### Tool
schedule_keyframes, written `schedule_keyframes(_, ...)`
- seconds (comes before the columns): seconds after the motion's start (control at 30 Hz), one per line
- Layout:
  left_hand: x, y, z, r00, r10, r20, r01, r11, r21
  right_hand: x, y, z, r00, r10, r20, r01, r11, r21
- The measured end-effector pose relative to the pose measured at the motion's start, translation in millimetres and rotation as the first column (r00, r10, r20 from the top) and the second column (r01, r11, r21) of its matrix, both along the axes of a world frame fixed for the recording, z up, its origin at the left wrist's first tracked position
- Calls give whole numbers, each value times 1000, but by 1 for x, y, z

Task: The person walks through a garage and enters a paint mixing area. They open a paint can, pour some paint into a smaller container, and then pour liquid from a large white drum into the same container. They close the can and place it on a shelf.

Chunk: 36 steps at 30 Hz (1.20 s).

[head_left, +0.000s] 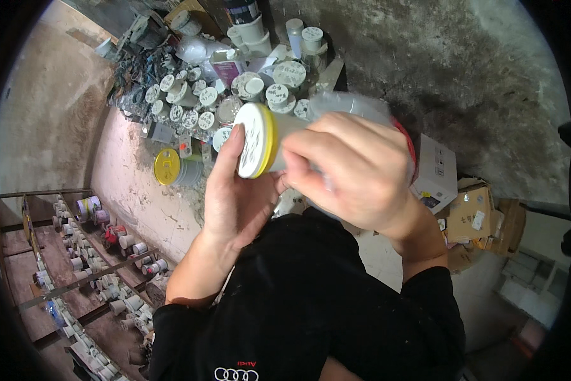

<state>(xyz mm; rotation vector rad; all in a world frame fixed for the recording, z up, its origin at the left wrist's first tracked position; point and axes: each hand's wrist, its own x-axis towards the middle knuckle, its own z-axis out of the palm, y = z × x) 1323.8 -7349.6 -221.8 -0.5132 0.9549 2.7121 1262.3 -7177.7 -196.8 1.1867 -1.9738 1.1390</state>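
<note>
My left hand point(237, 197) is closed round a white tub point(252, 141) with a yellow band below its lid. The tub is tipped on its side, its lid facing left with dark handwriting on it. The left thumb presses on the lid's edge. Against the tub's body, my right hand point(352, 168) has its fingers curled and is a little blurred; what it pinches is hidden. Behind the right hand shows a see-through plastic thing point(349, 103) with a red edge point(405, 143) at its right, too blurred to name.
Many lidded tubs point(207, 96) crowd the surface ahead, with a purple-and-white tin point(227, 66) among them. A yellow-lidded can point(168, 166) stands at their near left. Metal shelving point(95, 274) with tubs fills the lower left. Cardboard boxes point(469, 213) and a white box point(435, 171) are right.
</note>
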Motion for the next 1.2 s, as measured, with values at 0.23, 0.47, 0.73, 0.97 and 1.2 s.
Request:
schedule_keyframes(0.23,4,-25,-17,945,-206,-254,268,933,239,12,4,10,981,151,121,-144,987,-64)
schedule_keyframes(0.47,0,-31,-38,912,-240,-334,316,929,195,29,4,13,976,183,123,-173,981,-86)
schedule_keyframes(0.73,0,-30,-38,853,-222,-473,351,914,204,35,3,11,983,181,13,-180,983,-44)
schedule_keyframes(0.97,3,-34,-25,866,-303,-399,308,950,-52,33,6,18,986,154,-69,-148,985,90)
schedule_keyframes(1.2,8,-35,-16,915,-318,-250,301,948,-104,22,7,15,984,138,-111,-119,980,162)
